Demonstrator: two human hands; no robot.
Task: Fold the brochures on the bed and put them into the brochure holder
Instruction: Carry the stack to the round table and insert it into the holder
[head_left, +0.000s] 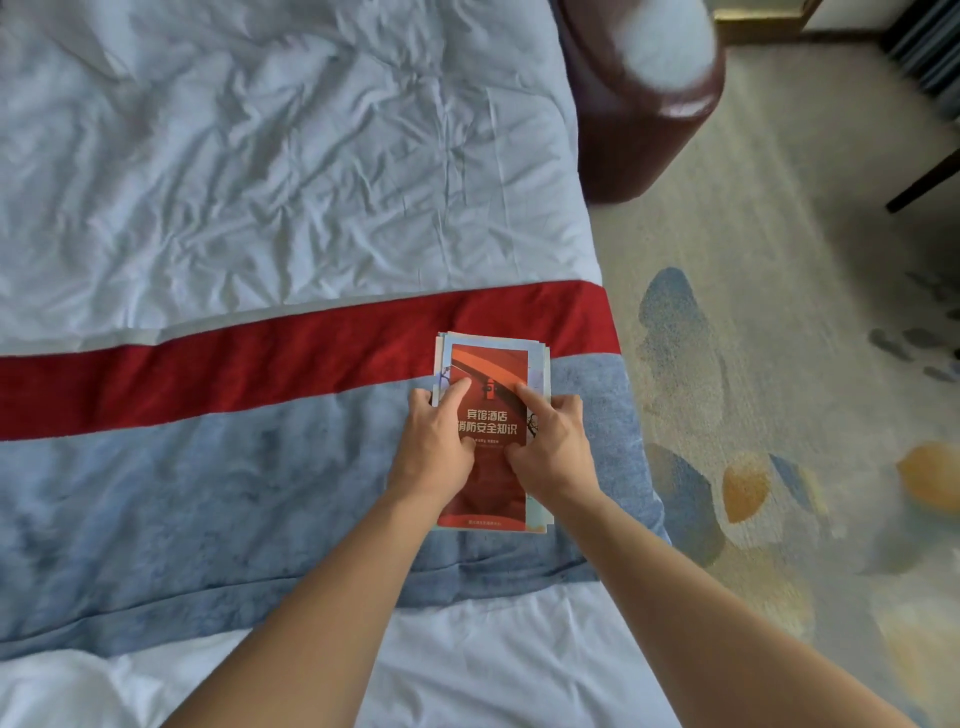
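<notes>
1. Brochures (491, 364) lie in a stack under both hands, on the blue and red runner (208, 467) near the bed's (260, 182) right edge.
2. Left hand (439, 441) presses flat on the top red brochure, index finger stretched forward, thumb tucked toward the middle.
3. Right hand (553, 447) mirrors it just beside, forefinger extended; neither hand grips anything.
4. Patterned carpet (779, 364) lies right of the fingers.

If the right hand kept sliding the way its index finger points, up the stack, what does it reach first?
The right hand lies on the red brochure, pointing up-left. It would probably cross that cover, then the stack's far edge, then the red band of the bed runner. Nothing else shows in that line.
</notes>
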